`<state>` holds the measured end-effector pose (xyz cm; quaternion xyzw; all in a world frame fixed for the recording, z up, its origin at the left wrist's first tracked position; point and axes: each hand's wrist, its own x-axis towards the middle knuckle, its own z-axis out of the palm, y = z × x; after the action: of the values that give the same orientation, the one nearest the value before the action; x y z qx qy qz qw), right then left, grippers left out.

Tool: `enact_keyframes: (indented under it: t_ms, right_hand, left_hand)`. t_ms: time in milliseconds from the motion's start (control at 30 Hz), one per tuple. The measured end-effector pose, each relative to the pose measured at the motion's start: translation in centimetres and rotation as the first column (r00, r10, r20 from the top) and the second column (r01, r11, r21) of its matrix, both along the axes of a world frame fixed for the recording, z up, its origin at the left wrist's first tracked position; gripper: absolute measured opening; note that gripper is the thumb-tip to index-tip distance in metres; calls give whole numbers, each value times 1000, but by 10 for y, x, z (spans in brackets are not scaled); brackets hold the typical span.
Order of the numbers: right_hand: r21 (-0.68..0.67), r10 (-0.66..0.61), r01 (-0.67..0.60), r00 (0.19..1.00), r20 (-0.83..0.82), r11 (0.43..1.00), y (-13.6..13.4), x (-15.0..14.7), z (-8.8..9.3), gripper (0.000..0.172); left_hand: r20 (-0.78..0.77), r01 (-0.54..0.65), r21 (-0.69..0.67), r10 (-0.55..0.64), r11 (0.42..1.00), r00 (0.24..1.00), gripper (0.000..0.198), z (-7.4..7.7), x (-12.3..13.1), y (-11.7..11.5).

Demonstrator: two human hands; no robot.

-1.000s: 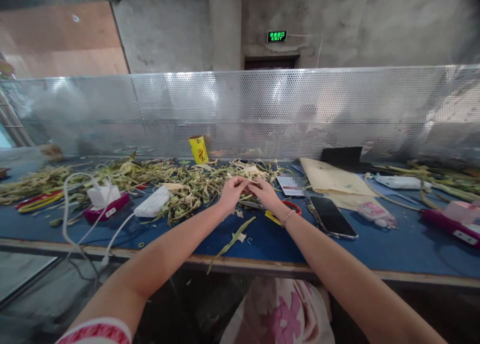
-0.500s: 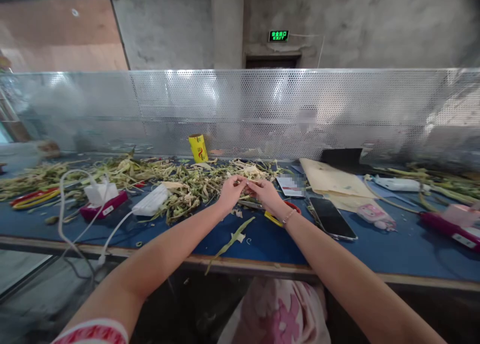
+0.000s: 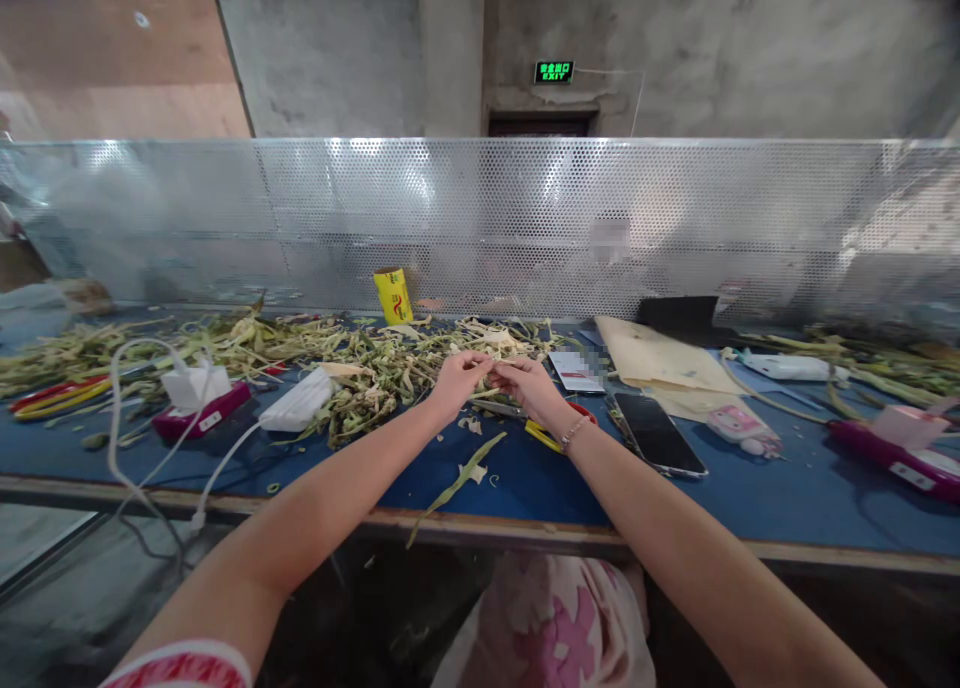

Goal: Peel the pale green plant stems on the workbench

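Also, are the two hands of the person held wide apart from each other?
No, the left hand and the right hand are close together, their fingertips meeting by the heap of plant pieces.

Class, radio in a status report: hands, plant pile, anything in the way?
Left hand and right hand close together; anything pinched, too small to tell. Plant pile spread beyond and leftward. Scissors partly hidden by right hand.
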<state>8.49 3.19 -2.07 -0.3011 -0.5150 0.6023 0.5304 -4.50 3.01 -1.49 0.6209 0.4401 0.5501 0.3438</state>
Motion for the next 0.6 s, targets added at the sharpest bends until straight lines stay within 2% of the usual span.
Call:
enact_keyframes:
  t_ms: [300,600]
  right_hand:
    - [113,-68,57,993,98,992,3,2,-4,19]
    - [175,-175,155,978,110,972,3,-1,-2,32]
  left_hand:
    - [-24,53,-23,-54,998,998,29,4,-1,-3]
    - [-79,-43,22,44,999,996,22,5,5,-9]
